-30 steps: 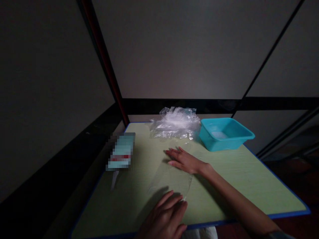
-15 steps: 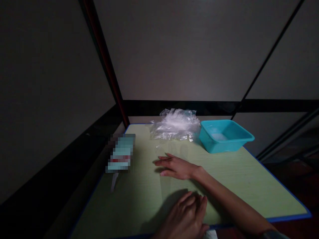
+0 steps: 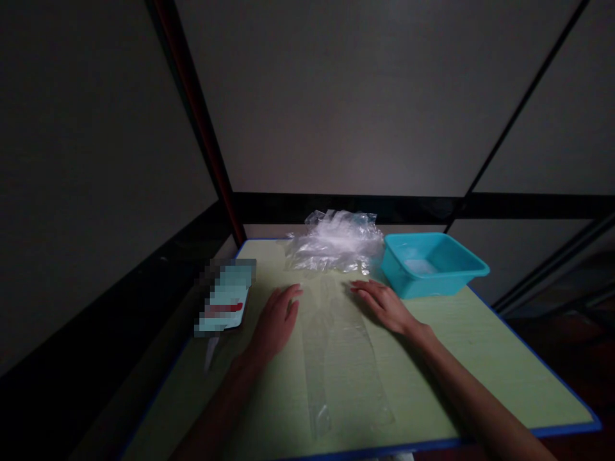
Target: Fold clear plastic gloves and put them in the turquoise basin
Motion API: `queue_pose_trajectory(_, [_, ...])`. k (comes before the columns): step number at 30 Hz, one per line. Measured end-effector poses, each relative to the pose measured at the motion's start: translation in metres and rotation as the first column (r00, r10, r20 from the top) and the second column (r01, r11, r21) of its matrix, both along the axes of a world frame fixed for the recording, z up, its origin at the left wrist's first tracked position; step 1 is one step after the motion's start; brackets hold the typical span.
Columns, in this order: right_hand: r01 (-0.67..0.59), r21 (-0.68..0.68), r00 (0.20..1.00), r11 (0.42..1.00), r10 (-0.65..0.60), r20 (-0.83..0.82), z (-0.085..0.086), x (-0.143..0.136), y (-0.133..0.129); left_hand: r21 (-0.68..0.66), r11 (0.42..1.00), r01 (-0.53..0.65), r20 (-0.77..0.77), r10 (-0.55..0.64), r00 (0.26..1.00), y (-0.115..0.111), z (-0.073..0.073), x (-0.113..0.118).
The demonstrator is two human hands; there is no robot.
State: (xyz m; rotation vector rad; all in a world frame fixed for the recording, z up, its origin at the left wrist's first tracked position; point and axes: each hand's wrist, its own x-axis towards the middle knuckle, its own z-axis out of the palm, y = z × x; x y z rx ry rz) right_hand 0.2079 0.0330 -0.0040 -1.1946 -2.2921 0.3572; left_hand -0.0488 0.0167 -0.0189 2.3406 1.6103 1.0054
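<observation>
Pixelated screen [image 3: 227, 298], unreadable; clear plastic bag [image 3: 353, 358] lies flat on the table [image 3: 504, 365] between right hand [image 3: 384, 304] and left hand [image 3: 276, 322], which has moved forward from the near edge; both hands' fingers loosely spread

Grey panels [image 3: 336, 96] in dim light

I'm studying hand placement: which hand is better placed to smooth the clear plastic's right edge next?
Probably the right hand, near that edge's far end; the left hand is on the opposite side of the clear plastic.
</observation>
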Motion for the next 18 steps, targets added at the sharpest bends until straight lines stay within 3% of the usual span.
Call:
queue_pose_trajectory(7, [-0.031,0.083,0.996,0.996,0.024,0.087,-0.011,0.000,0.005,0.011,0.999,-0.032,-0.038,0.033,0.999,0.007,-0.012,0.001])
queue_pose_trajectory(13, [-0.032,0.099,0.983,0.995,0.013,0.183,-0.013,0.000,0.005,0.008,1.000,0.029,-0.122,-0.028,0.992,0.006,-0.013,0.001])
queue_pose_trajectory(18, [-0.008,0.088,0.975,0.996,-0.012,0.220,-0.019,0.000,0.006,0.016,1.000,-0.004,-0.165,0.007,0.986,0.007,-0.015,0.002])
